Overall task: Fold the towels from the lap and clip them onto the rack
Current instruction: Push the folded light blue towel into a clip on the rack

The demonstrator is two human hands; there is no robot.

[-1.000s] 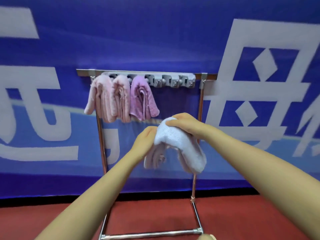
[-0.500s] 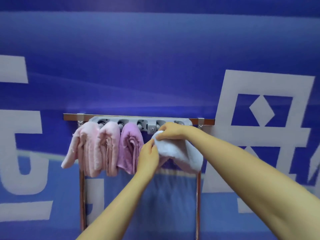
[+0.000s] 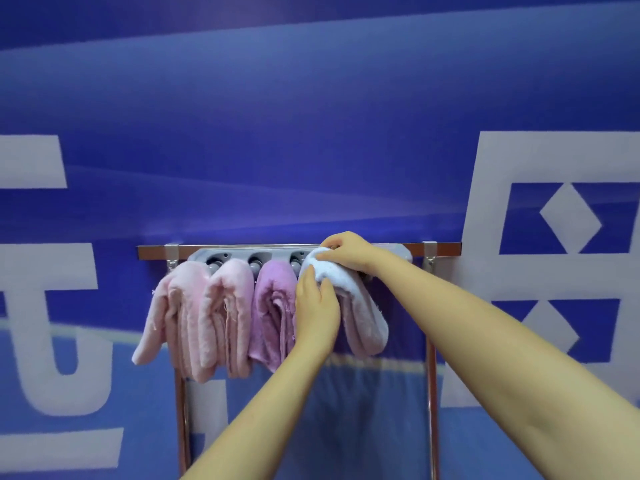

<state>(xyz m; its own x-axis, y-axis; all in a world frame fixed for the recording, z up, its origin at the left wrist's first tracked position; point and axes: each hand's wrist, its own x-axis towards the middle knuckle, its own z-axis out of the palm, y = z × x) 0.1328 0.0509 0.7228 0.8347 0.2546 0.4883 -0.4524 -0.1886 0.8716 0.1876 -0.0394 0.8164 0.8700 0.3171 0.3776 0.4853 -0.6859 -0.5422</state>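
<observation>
A folded pale lavender-white towel (image 3: 363, 313) is pressed against the grey clip strip (image 3: 239, 254) of the metal rack (image 3: 152, 251). My right hand (image 3: 346, 252) grips the towel's top fold at the strip, fourth position from the left. My left hand (image 3: 317, 306) holds the towel's left side just below. Two folded pink towels (image 3: 187, 317) (image 3: 227, 313) and a purple towel (image 3: 272, 313) hang clipped to the left. The clip under my right hand is hidden.
The rack's two upright legs (image 3: 181, 420) (image 3: 433, 410) run down to the bottom of the view. A blue banner wall with large white characters (image 3: 554, 157) stands right behind the rack. The strip's right end (image 3: 403, 251) shows past my wrist.
Both hands have lifted the pale towel from chest height up to the clip strip. My view has tilted upward, so the floor has left the frame.
</observation>
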